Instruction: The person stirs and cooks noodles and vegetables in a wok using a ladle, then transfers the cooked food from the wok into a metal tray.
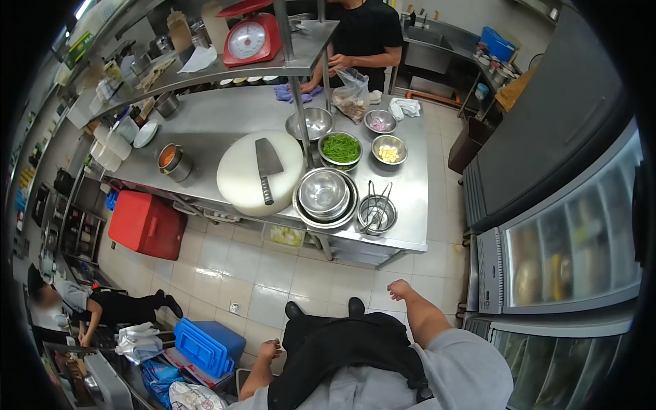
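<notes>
Legible lettering: none. Marked surfaces, unreadable at this size: red kitchen scale (pixel 254 37), round white dial with graduations and figures, too small to read; upright refrigerator (pixel 489 287), small dark badge on the pale side panel, wording indistinct; blue plastic packet (pixel 161 380), pale print, blurred; white sack (pixel 197 396), dark print, indistinct.

Nearest my right grip (pixel 398 290), a round, shiny stainless-steel pot (pixel 383 223) stands upright on the steel desk (pixel 411 198), by its near edge and just in from the near right corner. Thin-handled metal utensils (pixel 372 196) lean in it, handles above the rim; I can't make out their heads. Beside my left grip (pixel 271 350) sits a blue plastic bin (pixel 222 338), its paler, panelled face turned leftward.
</notes>
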`<action>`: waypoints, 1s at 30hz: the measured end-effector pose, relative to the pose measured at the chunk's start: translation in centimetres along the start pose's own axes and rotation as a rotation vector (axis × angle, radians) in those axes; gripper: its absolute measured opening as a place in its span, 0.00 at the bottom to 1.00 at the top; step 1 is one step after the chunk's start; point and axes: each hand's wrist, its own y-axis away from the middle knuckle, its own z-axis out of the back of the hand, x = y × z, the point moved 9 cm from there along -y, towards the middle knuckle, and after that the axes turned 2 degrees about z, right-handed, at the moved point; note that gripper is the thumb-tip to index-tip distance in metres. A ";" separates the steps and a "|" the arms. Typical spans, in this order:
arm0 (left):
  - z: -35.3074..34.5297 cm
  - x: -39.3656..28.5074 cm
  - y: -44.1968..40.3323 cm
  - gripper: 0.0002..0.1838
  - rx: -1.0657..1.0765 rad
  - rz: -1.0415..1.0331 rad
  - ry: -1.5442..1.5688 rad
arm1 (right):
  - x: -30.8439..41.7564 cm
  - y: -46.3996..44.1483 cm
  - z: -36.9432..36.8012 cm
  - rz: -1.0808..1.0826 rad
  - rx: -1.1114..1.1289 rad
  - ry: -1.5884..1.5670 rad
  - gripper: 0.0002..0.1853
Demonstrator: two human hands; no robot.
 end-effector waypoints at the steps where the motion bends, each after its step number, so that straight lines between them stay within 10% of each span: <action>1: -0.3 -0.2 0.3 0.21 -0.024 -0.020 0.023 | 0.2 -0.3 -0.1 0.015 0.019 0.053 0.16; 12: 3.9 -2.2 -0.5 0.19 -0.126 -0.103 0.108 | -1.8 -3.7 -12.3 0.034 0.303 0.246 0.15; 16: 7.9 -1.2 0.0 0.20 -0.189 -0.184 0.224 | -3.1 -7.9 -19.5 0.668 0.714 1.575 0.24; 20: 12.6 4.0 -0.2 0.18 -0.264 -0.169 0.356 | -0.9 -12.4 -24.3 0.926 1.004 1.848 0.24; 21: 13.6 6.0 -0.5 0.18 -0.267 -0.165 0.380 | 3.3 -10.8 -23.8 0.364 0.826 1.365 0.19; 23: 15.0 12.2 -2.2 0.16 -0.284 -0.045 0.548 | 11.1 -8.0 -24.5 0.073 0.485 0.953 0.16; 30: 17.7 24.8 0.1 0.19 -0.335 0.172 0.239 | 33.0 -2.2 -42.3 0.265 0.410 0.586 0.12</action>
